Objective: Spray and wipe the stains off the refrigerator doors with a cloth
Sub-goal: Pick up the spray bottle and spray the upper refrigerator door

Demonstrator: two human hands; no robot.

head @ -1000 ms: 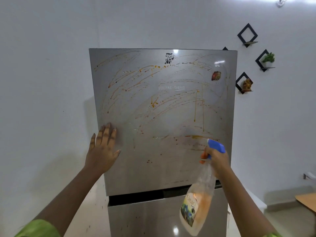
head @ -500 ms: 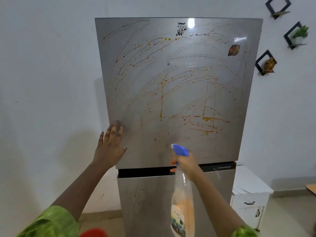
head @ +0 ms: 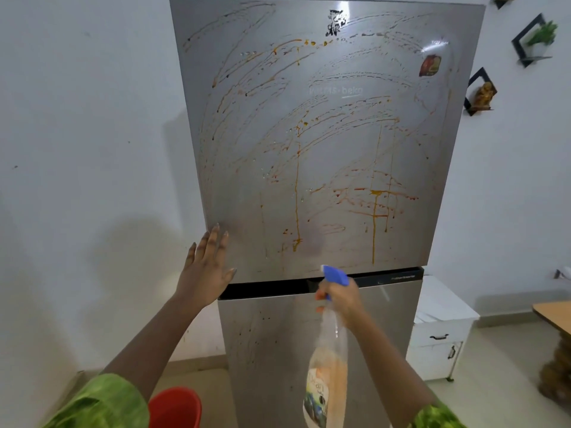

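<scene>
You are facing two refrigerator doors, upper door (head: 324, 134) and lower door (head: 272, 350), standing against a white wall (head: 86, 118); orange stains (head: 375, 193) are streaking both. Your left hand (head: 207, 270) is resting wide open on the upper door's lower-left corner. Your right hand (head: 340, 299) is gripping one spray bottle (head: 327, 375) by its neck, nozzle at the gap between the doors. One red bucket (head: 174, 407) is sitting below.

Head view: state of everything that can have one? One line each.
Steel upper refrigerator door: looks shut, covered in orange-red streaks and drips.
Steel lower refrigerator door: shut, lightly spotted.
Clear spray bottle with blue trigger head: held, nozzle toward the upper door, part full.
Right hand: grips the bottle's neck.
Left hand: fingers straight, at the upper door's lower left edge.
Red bucket: contents hidden.
White cabinet: drawer and door shut.
</scene>
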